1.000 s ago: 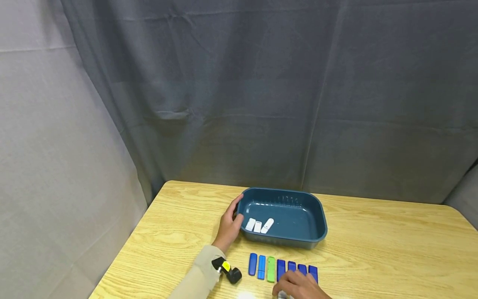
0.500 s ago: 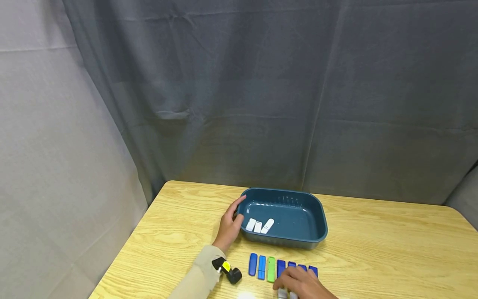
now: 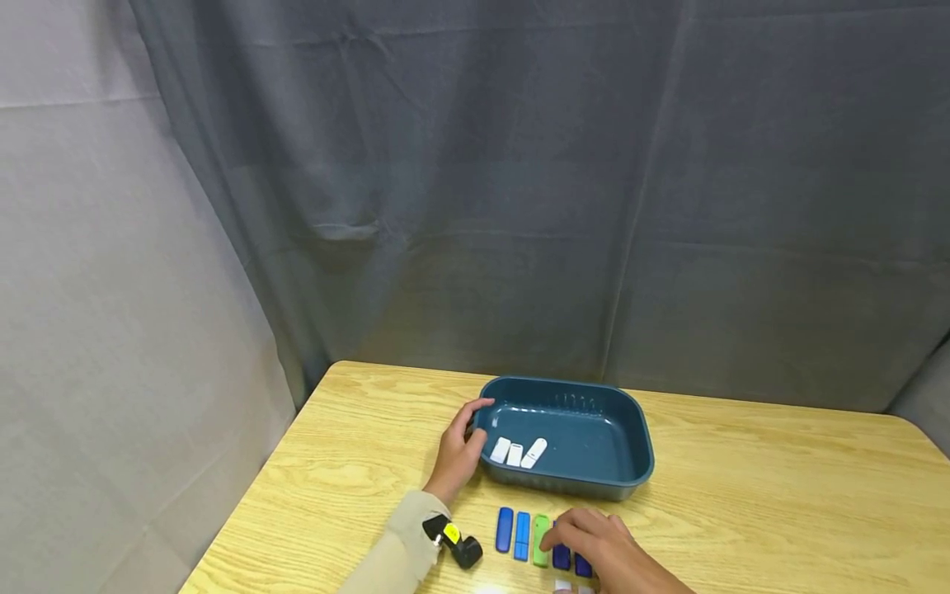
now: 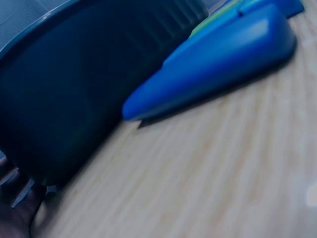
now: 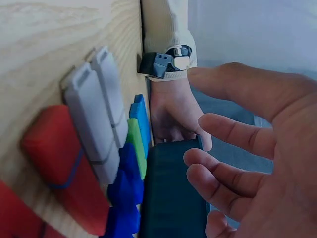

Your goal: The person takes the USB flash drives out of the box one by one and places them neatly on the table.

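My left hand [image 3: 455, 454] grips the left rim of a dark teal plastic bin [image 3: 575, 488]. In the right wrist view its thumb lies over that rim. Three white USB sticks [image 3: 534, 452] lie inside, near the bin's left front corner. My right hand [image 3: 604, 549] hovers over the right part of a row of USB sticks, fingers loosely bent and spread, holding nothing. Blue [image 3: 504, 530], light blue [image 3: 522, 536], green [image 3: 540, 554] and dark blue sticks [image 3: 561, 558] make up this row; the hand hides its right end. Grey sticks [image 5: 91, 119] lie closer to me.
Red sticks [image 5: 64, 163] lie beside the grey ones in the right wrist view. The wooden table [image 3: 779, 495] ends at a dark grey curtain [image 3: 475, 206] behind the bin. A wrist camera [image 3: 462, 549] sits on the left sleeve, just left of the row.
My right hand has risen off the grey sticks and shifted forward over the dark blue ones, its fingers spreading. The left hand stays at the bin, its forefinger slightly farther over the rim.
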`<move>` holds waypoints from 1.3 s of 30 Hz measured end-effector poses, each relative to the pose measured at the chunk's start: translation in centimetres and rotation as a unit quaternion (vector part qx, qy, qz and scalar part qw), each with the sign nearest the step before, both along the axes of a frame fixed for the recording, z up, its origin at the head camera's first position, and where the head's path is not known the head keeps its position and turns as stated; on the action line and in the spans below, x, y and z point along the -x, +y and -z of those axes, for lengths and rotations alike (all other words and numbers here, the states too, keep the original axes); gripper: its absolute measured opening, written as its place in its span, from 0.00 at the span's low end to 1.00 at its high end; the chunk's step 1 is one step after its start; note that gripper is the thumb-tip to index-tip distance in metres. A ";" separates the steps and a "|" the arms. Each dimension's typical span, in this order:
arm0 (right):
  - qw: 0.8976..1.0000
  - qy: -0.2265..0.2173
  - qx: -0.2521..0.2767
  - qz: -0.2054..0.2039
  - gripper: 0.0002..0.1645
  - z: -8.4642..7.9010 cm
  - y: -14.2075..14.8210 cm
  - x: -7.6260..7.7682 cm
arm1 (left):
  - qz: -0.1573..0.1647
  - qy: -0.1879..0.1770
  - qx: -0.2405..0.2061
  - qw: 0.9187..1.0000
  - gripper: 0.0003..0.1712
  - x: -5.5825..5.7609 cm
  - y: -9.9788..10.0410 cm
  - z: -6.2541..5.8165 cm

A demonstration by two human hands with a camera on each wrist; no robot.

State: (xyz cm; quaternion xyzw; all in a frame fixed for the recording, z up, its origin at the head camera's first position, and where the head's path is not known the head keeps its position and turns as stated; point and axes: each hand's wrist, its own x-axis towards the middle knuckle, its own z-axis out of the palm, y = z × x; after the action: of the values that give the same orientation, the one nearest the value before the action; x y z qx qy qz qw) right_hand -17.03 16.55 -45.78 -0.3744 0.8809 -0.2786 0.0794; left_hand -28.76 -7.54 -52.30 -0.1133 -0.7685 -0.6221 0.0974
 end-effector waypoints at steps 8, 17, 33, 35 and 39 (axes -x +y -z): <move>0.999 0.000 0.006 0.034 0.22 -1.1 -0.4 0.6 | -0.007 0.000 0.007 1.000 0.27 -0.8 0.1 -1.2; 0.996 -0.033 0.017 0.080 0.22 -2.1 -0.7 1.4 | -0.012 -0.002 0.005 1.000 0.28 1.2 -0.2 1.9; 0.981 0.118 0.115 0.104 0.11 -0.6 -1.4 5.4 | -0.016 0.007 0.014 1.000 0.28 1.0 -0.1 1.9; 0.981 0.112 0.117 0.110 0.10 -0.2 -1.6 6.2 | -0.016 0.011 0.013 1.000 0.28 1.0 -0.1 1.8; 0.982 0.102 0.108 0.119 0.09 0.5 -1.8 7.6 | -0.018 0.009 0.011 1.000 0.28 1.1 -0.1 1.8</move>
State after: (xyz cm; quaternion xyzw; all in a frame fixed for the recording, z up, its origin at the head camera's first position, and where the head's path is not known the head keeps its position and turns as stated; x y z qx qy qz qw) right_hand -24.62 14.74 -46.32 -0.3002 0.8872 -0.3398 -0.0856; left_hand -29.83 -7.62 -54.14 -0.1065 -0.7764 -0.6106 0.1143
